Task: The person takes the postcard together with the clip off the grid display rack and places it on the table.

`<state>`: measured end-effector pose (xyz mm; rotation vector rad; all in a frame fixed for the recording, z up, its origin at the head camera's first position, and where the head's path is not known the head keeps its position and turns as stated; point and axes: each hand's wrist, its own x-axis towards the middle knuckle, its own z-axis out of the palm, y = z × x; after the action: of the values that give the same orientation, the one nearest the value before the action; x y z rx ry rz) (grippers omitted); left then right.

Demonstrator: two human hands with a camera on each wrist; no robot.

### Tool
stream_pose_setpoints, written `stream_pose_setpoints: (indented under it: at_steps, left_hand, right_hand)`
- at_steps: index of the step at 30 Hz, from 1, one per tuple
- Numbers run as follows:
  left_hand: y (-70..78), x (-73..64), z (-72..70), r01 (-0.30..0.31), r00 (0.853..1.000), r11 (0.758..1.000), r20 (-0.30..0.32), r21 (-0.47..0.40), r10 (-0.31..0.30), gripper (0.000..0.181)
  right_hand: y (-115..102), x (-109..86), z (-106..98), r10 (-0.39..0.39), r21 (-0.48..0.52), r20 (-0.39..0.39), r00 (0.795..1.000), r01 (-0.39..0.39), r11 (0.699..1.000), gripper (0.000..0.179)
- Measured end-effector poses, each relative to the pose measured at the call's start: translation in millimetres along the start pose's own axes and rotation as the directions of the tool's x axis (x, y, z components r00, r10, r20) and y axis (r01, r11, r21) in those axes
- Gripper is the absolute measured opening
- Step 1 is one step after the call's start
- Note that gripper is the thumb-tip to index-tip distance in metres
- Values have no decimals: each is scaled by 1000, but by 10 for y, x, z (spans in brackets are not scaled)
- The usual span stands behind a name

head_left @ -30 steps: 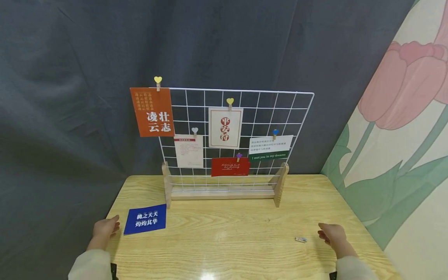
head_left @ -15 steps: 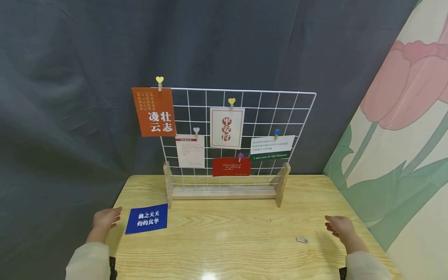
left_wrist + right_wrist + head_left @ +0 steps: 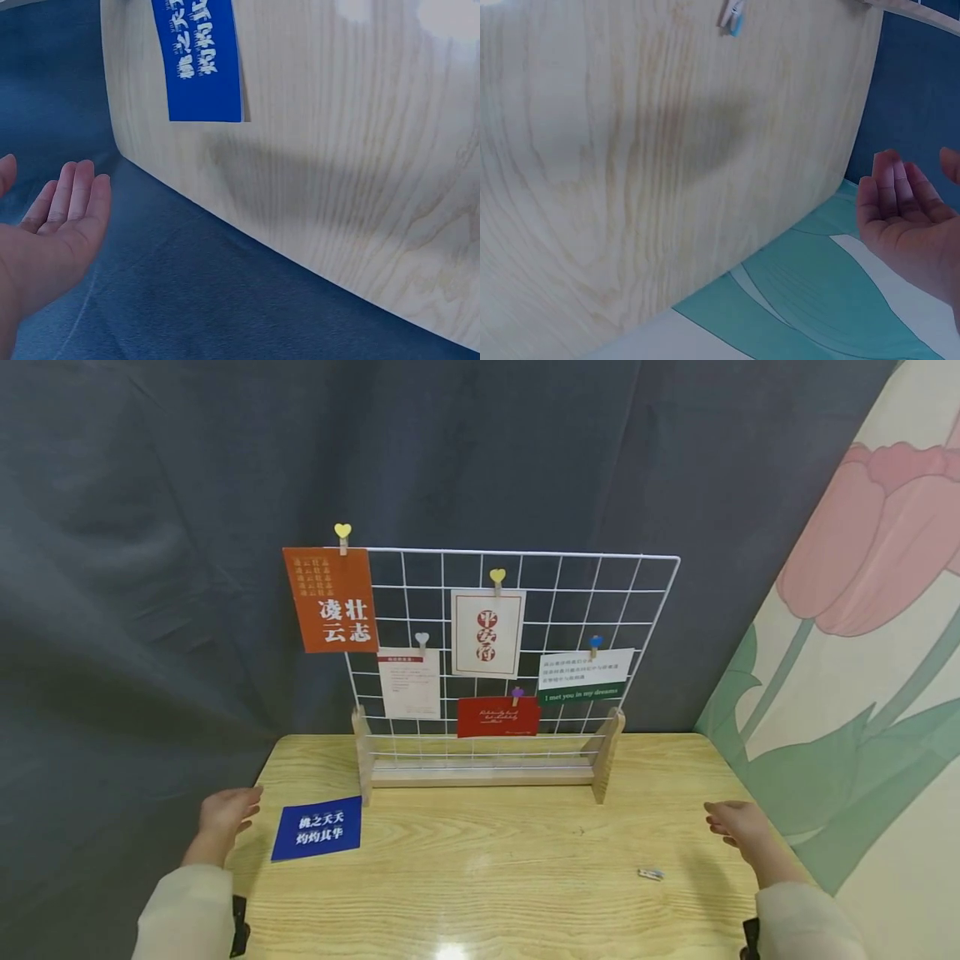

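My left hand (image 3: 225,814) hovers by the table's left edge, fingers loosely extended and holding nothing. Nearest to it lies a blue card (image 3: 317,828) with white characters, flat on the table; the left wrist view shows the hand apart from this card (image 3: 201,82). Over the table's right edge my right hand (image 3: 742,828) is raised, fingers relaxed, nothing in the palm (image 3: 915,240). A small clothespin (image 3: 650,874) lies on the table to its left; the right wrist view shows the clothespin's (image 3: 733,16) blue end.
A white wire grid (image 3: 577,585) on a wooden stand (image 3: 480,777) holds an orange card (image 3: 333,610), a red card (image 3: 498,727) and several paler cards, pinned with clothespins. Dark curtain (image 3: 480,452) hangs behind; a tulip-patterned wall (image 3: 862,693) is at right.
Both hands have risen a little higher in the head view, and the right hand has moved outward to the right. The cards and the loose clothespin have stayed put.
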<state>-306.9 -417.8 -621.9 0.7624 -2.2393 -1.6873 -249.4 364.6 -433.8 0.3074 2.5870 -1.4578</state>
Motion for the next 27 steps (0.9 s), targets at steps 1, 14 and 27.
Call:
stream_pose_setpoints:
  at_steps: [1, 14, 27]
  left_hand:
    - [8, 23, -3, -3, 1000, 1000, -1, -6, 3, 75]
    - [143, 328, 15, -66, 997, 997, 24, -34, 67, 79]
    - [926, 123, -146, -22, 995, 990, 96, -137, 35, 53]
  right_hand:
    - [-12, 6, -22, -7, 5, -1, 1000, 7, 1000, 46]
    - [-231, 53, -248, -94, -34, -56, 994, 92, 995, 47]
    - [-534, 89, -430, -139, -33, -91, 986, 136, 990, 46]
